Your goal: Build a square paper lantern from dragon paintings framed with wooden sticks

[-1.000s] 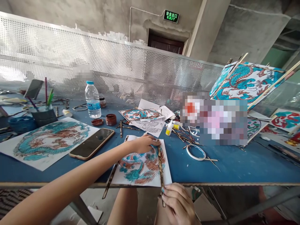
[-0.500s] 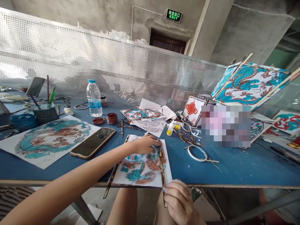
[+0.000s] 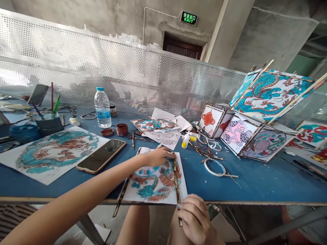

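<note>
While my right hand (image 3: 195, 219) pinches the near end of the bamboo strip (image 3: 175, 180) just past the table edge (image 3: 255, 200), fingers closed on it, my left hand (image 3: 157, 157) lies loosely open, fingertips pressing the strip's far end onto the dragon painting (image 3: 153, 182). The strip runs along the sheet's right side. I judge it best to sight down it, hold it parallel to the paper's edge, and press evenly so neither end slides

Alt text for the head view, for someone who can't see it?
A person's right hand grips the near end of a bamboo strip lying along the right edge of a painted dragon sheet, while the left hand rests on the strip's far end. Also on the blue table: a phone, a water bottle and paper lanterns.
</note>
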Tool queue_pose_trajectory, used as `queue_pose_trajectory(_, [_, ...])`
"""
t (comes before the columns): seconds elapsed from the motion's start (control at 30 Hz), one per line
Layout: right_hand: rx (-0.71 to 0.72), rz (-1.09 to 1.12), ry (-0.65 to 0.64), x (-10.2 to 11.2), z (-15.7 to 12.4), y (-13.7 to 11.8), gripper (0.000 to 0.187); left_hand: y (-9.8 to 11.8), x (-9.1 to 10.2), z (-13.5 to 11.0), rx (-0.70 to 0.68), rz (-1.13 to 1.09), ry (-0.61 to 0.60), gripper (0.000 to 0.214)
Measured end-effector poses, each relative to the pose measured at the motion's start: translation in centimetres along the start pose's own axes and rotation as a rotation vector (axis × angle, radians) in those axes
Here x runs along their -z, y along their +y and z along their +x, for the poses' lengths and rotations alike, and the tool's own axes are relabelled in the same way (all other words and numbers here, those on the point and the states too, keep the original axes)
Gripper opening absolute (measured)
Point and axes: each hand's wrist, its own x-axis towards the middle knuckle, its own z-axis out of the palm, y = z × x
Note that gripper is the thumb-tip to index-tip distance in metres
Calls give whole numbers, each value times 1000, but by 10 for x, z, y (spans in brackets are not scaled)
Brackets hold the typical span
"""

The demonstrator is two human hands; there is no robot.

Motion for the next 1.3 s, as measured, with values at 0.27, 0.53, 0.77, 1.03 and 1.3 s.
queue_pose_trajectory(0.27, [78,-46,-4,6,-14,6,12,-4,4,-2,-96,-311,14,64])
queue_pose_trajectory(0.53, [46,-76,18,7,-5,4,15,-14,13,-1,384,-335,286,54])
queue_pose_trajectory(0.77, [62,-113,26,20,11,12,15,-45,14,4,445,-808,534,41])
queue_pose_trajectory(1.03, [38,-211,93,32,-10,13,13,-44,19,-1,519,-935,602,38])
queue_pose_trajectory(1.3, [-73,-150,-31,29,-28,21,23,-38,20,-3,577,-1071,696,34])
